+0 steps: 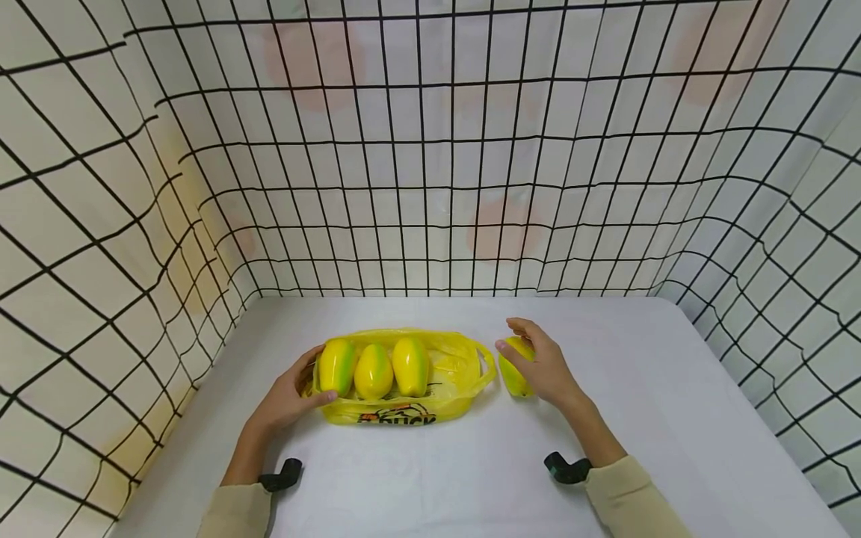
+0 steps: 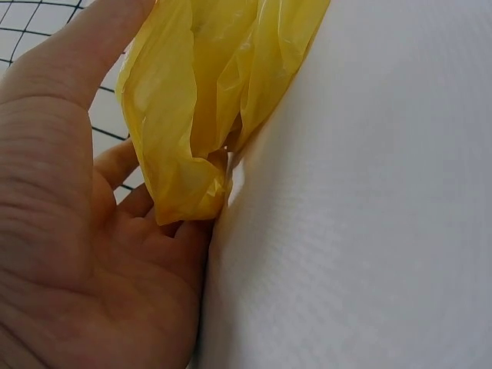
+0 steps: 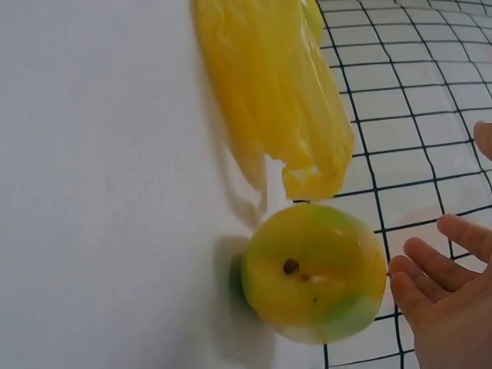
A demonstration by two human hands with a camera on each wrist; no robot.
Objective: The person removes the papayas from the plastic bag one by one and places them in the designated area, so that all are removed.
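A yellow plastic bag (image 1: 440,407) with dark print lies open-topped on the white table. Three yellow-green mangoes (image 1: 374,371) sit side by side in its left part. My left hand (image 1: 288,394) holds the bag's left end, thumb over the front rim; in the left wrist view its fingers go behind the crumpled yellow plastic (image 2: 173,115). Past the bag's right handle loop, another mango (image 1: 516,379) lies on the table. My right hand (image 1: 543,365) is over its right side, partly covering it. In the right wrist view, relaxed fingers stand beside this mango (image 3: 314,273).
Black wire grid (image 1: 430,142) walls rise at the back, left and right of the table (image 1: 430,478), with pale cloth behind them. A black wrist device (image 1: 567,468) sits at my right cuff, and another (image 1: 281,475) at the left.
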